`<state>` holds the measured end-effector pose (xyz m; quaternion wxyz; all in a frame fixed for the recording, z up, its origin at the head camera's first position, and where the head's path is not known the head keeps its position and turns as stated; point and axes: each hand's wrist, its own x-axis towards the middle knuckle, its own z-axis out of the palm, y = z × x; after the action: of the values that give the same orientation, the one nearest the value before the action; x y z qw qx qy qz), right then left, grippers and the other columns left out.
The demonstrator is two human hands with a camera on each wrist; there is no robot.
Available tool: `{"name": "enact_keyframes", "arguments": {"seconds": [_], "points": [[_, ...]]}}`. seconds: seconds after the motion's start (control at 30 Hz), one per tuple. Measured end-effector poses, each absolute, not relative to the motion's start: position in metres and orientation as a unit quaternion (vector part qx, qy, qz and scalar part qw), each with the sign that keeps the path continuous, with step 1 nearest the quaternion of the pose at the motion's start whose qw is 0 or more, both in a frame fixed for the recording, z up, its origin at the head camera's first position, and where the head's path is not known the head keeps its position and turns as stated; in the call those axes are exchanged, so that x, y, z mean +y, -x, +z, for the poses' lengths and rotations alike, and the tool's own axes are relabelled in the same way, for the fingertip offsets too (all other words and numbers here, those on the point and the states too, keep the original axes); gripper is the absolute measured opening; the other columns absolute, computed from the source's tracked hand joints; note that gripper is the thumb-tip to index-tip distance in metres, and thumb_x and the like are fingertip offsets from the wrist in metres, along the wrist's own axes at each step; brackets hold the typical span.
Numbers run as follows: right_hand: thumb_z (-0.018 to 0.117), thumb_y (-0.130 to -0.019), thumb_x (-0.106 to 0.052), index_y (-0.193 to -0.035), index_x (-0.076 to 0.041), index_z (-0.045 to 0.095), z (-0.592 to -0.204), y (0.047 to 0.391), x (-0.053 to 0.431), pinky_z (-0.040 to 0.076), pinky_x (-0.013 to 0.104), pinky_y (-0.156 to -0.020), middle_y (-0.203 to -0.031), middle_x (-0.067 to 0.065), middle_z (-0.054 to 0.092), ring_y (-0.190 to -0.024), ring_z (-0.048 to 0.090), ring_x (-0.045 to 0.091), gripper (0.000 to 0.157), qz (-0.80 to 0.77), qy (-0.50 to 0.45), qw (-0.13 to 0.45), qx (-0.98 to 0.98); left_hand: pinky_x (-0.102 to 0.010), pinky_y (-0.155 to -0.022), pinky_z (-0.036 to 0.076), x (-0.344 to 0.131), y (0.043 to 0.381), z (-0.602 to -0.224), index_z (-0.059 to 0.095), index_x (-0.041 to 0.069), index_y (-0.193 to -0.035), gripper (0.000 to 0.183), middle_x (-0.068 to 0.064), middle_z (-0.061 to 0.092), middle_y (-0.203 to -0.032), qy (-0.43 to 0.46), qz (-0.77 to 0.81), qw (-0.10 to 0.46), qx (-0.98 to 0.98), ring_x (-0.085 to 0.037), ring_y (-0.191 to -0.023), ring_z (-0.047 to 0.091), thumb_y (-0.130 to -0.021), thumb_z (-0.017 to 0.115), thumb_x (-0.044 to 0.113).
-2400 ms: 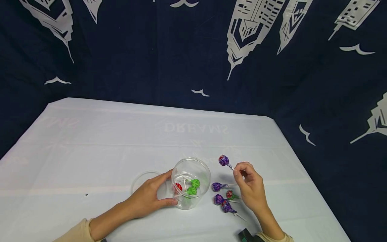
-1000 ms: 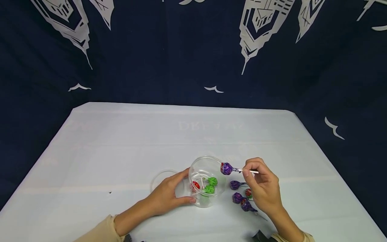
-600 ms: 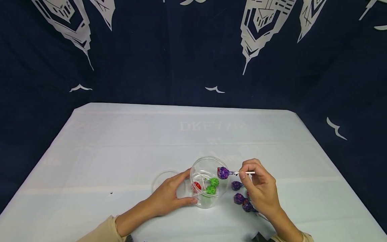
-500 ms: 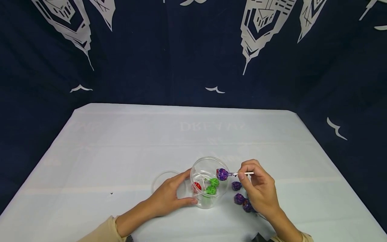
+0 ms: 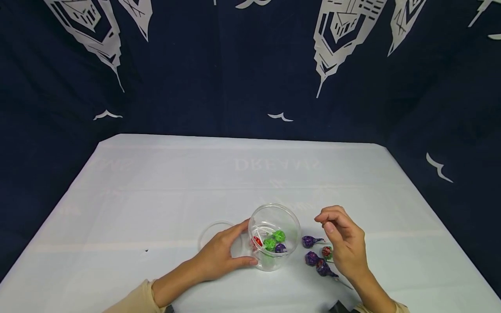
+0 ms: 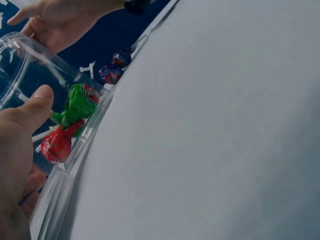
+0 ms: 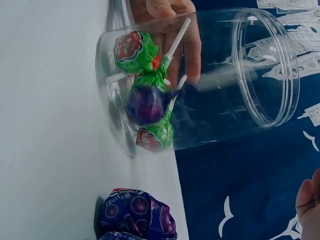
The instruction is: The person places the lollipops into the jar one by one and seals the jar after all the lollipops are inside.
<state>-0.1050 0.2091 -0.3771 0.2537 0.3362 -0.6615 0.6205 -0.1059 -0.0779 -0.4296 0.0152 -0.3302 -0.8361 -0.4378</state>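
Note:
My left hand (image 5: pixel 217 257) grips a clear plastic jar (image 5: pixel 270 264) around its side, thumb toward me. Inside the jar lie green-wrapped lollipops (image 5: pixel 278 236), a red one (image 6: pixel 56 146) and a purple one (image 7: pixel 145 105), which looks blurred in the right wrist view. Just right of the jar, my right hand (image 5: pixel 347 245) is raised with loosely bent fingers and nothing between them. Below it on the table are several lollipops: a purple one (image 5: pixel 308 241) nearest the jar, a red-and-green one (image 5: pixel 326 251), and two more purple ones (image 5: pixel 312 258) close together.
A clear round lid (image 5: pixel 202 230) lies on the white table (image 5: pixel 188 174), partly hidden behind the left hand. A dark blue cloth (image 5: pixel 254 69) with white building shapes hangs beyond the table. A dark wrist device (image 5: pixel 338 307) shows at the right sleeve.
The right hand brought a purple lollipop left over the jar, then let it go. It now lies inside, and the hand has drawn back right. The left hand kept its grip.

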Motion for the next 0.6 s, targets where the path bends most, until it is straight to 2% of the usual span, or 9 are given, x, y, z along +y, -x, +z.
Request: {"name": "enact_keyframes", "arguments": {"seconds": [0.2,0.37,0.53,0.6], "points": [[0.04,-0.089,0.023,-0.097,0.015,0.061,-0.376,0.106,0.212,0.045,0.017,-0.079,-0.102,0.005,0.062,-0.091,0.054,0.015,0.024,0.619,-0.329,0.254,-0.666,-0.04,-0.108,0.042,-0.078,0.106,-0.429,0.039,0.007,-0.149,0.086,-0.002,0.056,-0.139,0.332,-0.438,0.016,-0.835,-0.02,-0.128,0.052,-0.081,0.081,0.039],[0.042,-0.086,0.026,-0.103,0.011,0.063,-0.375,0.108,0.219,0.047,0.017,-0.083,-0.103,0.008,0.064,-0.096,0.059,0.016,0.031,0.614,-0.316,0.253,-0.678,-0.041,-0.108,0.042,-0.078,0.107,-0.429,0.04,0.005,-0.149,0.086,-0.003,0.057,-0.138,0.334,-0.439,0.015,-0.834,-0.02,-0.128,0.052,-0.081,0.082,0.038],[0.047,-0.085,0.027,-0.103,0.013,0.063,-0.372,0.108,0.227,0.049,0.019,-0.084,-0.103,0.012,0.064,-0.096,0.059,0.016,0.028,0.611,-0.314,0.241,-0.686,-0.042,-0.108,0.042,-0.078,0.107,-0.429,0.039,0.004,-0.149,0.087,-0.004,0.057,-0.139,0.331,-0.439,0.011,-0.835,-0.021,-0.128,0.052,-0.081,0.081,0.038],[0.05,-0.085,0.026,-0.102,0.015,0.063,-0.371,0.109,0.23,0.048,0.018,-0.082,-0.102,0.01,0.065,-0.093,0.058,0.015,0.024,0.598,-0.311,0.235,-0.7,-0.043,-0.108,0.042,-0.077,0.107,-0.429,0.039,0.004,-0.149,0.087,-0.005,0.056,-0.14,0.331,-0.44,0.01,-0.835,-0.022,-0.129,0.052,-0.081,0.081,0.039]]}}
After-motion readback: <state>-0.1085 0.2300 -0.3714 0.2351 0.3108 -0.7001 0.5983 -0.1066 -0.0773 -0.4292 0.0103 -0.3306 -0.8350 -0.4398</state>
